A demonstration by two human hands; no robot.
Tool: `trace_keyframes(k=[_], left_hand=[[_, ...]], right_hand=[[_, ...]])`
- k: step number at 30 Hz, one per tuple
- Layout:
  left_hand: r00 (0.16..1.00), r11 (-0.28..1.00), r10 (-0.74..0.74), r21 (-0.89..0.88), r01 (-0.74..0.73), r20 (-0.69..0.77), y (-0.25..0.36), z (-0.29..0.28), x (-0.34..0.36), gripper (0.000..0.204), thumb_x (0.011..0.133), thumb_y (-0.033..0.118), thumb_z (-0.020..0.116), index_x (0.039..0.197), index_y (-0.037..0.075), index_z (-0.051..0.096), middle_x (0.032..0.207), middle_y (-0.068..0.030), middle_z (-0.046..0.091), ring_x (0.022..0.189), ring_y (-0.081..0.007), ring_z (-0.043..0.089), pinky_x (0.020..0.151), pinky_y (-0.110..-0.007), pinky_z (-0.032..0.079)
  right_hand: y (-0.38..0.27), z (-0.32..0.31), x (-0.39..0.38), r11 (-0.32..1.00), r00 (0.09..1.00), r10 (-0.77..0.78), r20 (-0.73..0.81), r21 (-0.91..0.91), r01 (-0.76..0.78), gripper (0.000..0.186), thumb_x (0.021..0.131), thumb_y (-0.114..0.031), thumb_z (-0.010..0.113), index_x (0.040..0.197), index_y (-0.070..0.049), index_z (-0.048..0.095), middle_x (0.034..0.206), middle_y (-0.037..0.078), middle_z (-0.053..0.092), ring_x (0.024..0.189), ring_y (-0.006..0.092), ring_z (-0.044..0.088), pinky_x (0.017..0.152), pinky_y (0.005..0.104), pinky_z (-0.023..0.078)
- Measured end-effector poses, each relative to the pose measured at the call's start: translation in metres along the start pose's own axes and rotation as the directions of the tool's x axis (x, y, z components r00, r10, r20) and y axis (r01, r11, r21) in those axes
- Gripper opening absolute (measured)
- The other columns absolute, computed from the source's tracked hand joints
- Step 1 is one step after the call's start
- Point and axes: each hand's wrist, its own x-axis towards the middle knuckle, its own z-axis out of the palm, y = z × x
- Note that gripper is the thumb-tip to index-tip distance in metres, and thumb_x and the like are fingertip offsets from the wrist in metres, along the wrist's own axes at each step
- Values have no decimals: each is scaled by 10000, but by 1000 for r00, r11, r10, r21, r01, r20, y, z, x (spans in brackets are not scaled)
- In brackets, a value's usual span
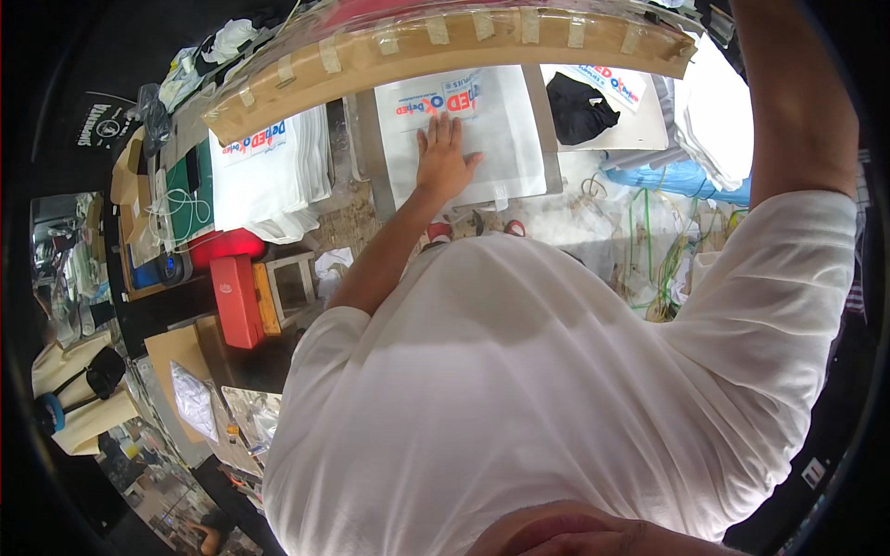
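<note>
My left hand (447, 157) lies flat with fingers spread on a white bag-like sheet (505, 153) with red and blue print. Beneath the sheet is a grey-brown board (551, 148), its edges showing at the sides. Above the far end of the sheet hangs a wide frame (445, 42), its brown edge crossed by several strips of tan tape, with a pink-red surface behind it. The frame covers the sheet's far edge. My right arm (802, 102) reaches up past the upper right edge of the view, so my right hand is hidden.
Left of the board stands a stack of printed white sheets (264, 181). A black cloth (579, 109) lies on another printed sheet at right, beside white sheets (712, 111). A red box (235, 301) is at lower left. Green cords (640, 246) hang at right.
</note>
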Motion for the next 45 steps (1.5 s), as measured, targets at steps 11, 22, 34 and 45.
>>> trace_keyframes(k=[11, 22, 34, 45], left_hand=[[981, 996, -78, 62, 68, 175, 12, -16, 11, 732, 880, 449, 601, 1490, 157, 323, 1534, -232, 232, 1424, -421, 202, 1080, -669, 218], [964, 987, -110, 139, 78, 244, 20, -18, 25, 737, 848, 425, 650, 1487, 262, 322, 1500, -234, 260, 1400, -464, 215, 1023, -735, 231], [916, 979, -167, 171, 111, 364, 24, -34, 47, 858, 766, 535, 715, 1493, 342, 301, 1539, -184, 230, 1407, -442, 230, 1050, -746, 174], [898, 974, -212, 156, 163, 385, 22, -38, 58, 829, 780, 616, 658, 1484, 316, 338, 1554, -203, 188, 1413, -449, 211, 1071, -705, 200]], right_hand=[[2, 3, -4, 1000, 1000, -4, -18, -3, 4, 314, 710, -221, 787, 928, -28, 673, 861, 105, 672, 768, 260, 635, 682, 360, 499], [1, 4, -4, 1000, 999, -15, -39, -22, 14, 321, 709, -223, 783, 930, -23, 665, 861, 111, 663, 772, 268, 624, 686, 366, 493], [-4, 3, -3, 996, 996, -52, -72, -69, 47, 328, 708, -225, 778, 933, -19, 657, 862, 117, 653, 776, 277, 613, 690, 371, 486], [-3, -7, 26, 963, 969, -190, -158, -220, 153, 335, 708, -227, 773, 935, -15, 650, 862, 123, 644, 780, 285, 602, 695, 376, 480]])
